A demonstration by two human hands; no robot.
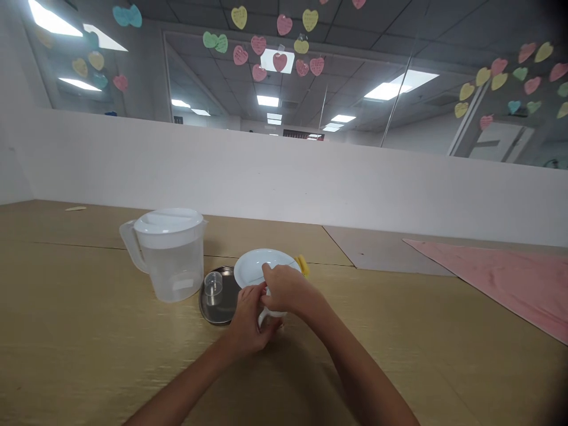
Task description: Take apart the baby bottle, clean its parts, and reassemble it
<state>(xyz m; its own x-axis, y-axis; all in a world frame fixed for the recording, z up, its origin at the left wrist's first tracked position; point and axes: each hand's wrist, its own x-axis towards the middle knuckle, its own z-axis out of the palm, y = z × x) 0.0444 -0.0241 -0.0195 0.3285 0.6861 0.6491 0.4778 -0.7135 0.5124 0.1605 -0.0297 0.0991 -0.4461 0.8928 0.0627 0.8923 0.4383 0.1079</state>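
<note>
My left hand [249,319] is closed around the side of a small white cup [265,316], whose curved handle shows below my fingers. Over the cup's top, my right hand [286,288] has its fingers pressed together, and what they pinch is hidden. Just behind both hands is a white plate [248,266], partly covered by my right hand. A thin line crosses the plate towards a small yellow piece [302,264] at its right edge. To the left, a round metal tray [228,305] carries a small clear plastic cup [213,285].
A clear lidded pitcher [173,266] stands left of the tray, its handle to the left. A pink cloth [501,278] and a grey sheet [381,251] lie at the right. Behind the tan tabletop [89,331] rises a white wall [266,177] with glass above.
</note>
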